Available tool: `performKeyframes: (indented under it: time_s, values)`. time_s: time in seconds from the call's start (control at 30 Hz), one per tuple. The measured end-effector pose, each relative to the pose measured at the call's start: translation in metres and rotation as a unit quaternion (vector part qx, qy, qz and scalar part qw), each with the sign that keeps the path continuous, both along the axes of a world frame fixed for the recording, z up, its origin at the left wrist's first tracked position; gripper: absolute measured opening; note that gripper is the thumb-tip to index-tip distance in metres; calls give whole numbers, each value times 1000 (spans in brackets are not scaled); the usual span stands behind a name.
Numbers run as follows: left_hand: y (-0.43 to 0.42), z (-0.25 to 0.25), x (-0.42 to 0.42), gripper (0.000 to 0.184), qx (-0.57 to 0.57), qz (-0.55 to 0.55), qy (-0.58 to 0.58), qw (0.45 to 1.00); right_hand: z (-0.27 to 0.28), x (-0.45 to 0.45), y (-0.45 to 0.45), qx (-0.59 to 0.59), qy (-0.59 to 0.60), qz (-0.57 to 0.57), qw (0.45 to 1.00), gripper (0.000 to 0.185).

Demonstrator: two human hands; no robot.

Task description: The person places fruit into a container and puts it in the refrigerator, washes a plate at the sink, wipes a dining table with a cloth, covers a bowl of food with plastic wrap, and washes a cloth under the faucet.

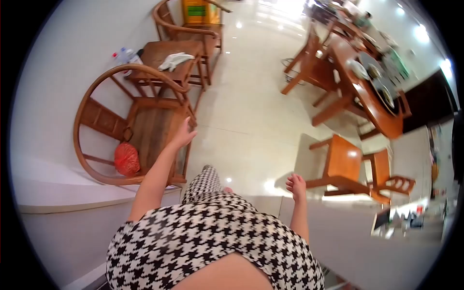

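My left hand is over the right side of a round-backed wooden armchair, its fingers apart and nothing in them. Whether it touches the chair I cannot tell. A red plastic bag lies on that chair's seat, left of the hand. My right hand hangs above the floor with its fingers curled, left of a wooden dining chair. Nothing can be made out inside the curled fingers.
Behind the armchair stands a small wooden table with a white cloth and bottles beside it. A yellow-green box rests on another armchair. At right, a dining table holds dishes; pale tiles lie between.
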State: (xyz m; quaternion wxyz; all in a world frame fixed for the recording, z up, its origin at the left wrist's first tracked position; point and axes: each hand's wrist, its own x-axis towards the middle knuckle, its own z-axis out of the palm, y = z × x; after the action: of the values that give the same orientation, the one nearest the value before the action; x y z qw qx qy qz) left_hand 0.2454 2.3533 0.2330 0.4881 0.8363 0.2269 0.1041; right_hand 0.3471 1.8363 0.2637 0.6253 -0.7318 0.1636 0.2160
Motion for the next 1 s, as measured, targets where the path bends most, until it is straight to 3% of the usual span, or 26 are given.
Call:
performKeyframes:
  time_s: [0.13, 0.2, 0.3, 0.37, 0.4, 0.43, 0.5, 0.57, 0.63, 0.7, 0.77, 0.87, 0.97, 1.0]
  values:
    - [63, 38, 85, 67, -17, 64, -21, 998, 0, 41, 34, -23, -2, 18, 1000, 24]
    - [108, 22, 141, 61, 15, 89, -124, 988, -14, 56, 32, -43, 20, 4, 999, 24]
    - [162, 44, 208, 63, 213, 120, -102, 964, -26, 72, 37, -90, 86, -32, 992, 25]
    - [219, 30, 250, 66, 243, 116, -94, 958, -33, 86, 47, -95, 105, -72, 987, 28]
    - [265, -13, 271, 70, 305, 130, -112, 937, -35, 95, 56, -109, 122, -107, 981, 31]
    - [246, -1, 237, 74, 320, 165, -53, 931, -36, 82, 23, -111, 124, -110, 980, 32]
    - [297, -15, 271, 77, 304, 169, 44, 937, -38, 108, 69, -141, 154, -148, 967, 33]
    - [316, -3, 281, 77, 304, 141, 179, 925, -23, 129, 98, -144, 173, -97, 970, 36]
    - [355, -58, 287, 76, 263, 134, 255, 921, 0, 148, 123, -149, 154, -51, 976, 36]
    - [360, -83, 288, 73, 186, 126, 306, 925, 6, 165, 137, -153, 136, -37, 978, 38]
    - [343, -55, 292, 70, 274, 102, 357, 887, 9, 178, 147, -164, 134, -28, 977, 38]
    - [359, -74, 309, 57, 182, 163, 342, 907, 10, 194, 143, -188, 153, -30, 970, 38]
    - [358, -78, 331, 37, 148, 91, 335, 926, 11, 206, 132, -196, 170, -41, 965, 37]
    - [349, -81, 351, 34, 67, 101, 310, 943, 17, 210, 131, -192, 166, -50, 966, 37]
